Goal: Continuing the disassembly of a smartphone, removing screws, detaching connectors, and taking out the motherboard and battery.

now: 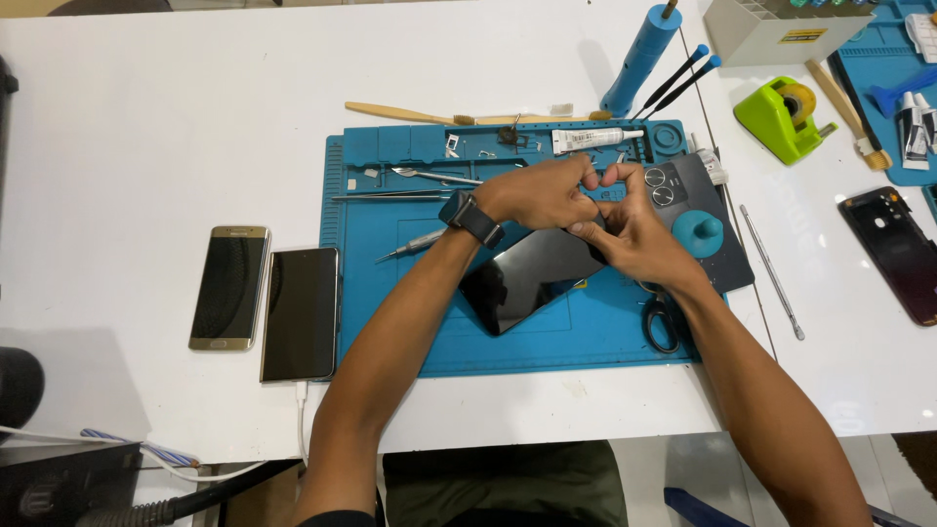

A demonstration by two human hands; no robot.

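Note:
A black smartphone is tilted up over the blue work mat, screen side glossy and facing me. My left hand, with a dark watch on its wrist, and my right hand both grip the phone's upper end, fingers pinched together at its top edge. Whatever sits between the fingertips is hidden. A dark phone back cover with camera rings lies under my right hand, with a blue suction cup on it.
Two phones lie left of the mat. Tweezers, a glue tube and scissors rest on the mat. A green tape dispenser, metal spudger and another phone shell lie to the right.

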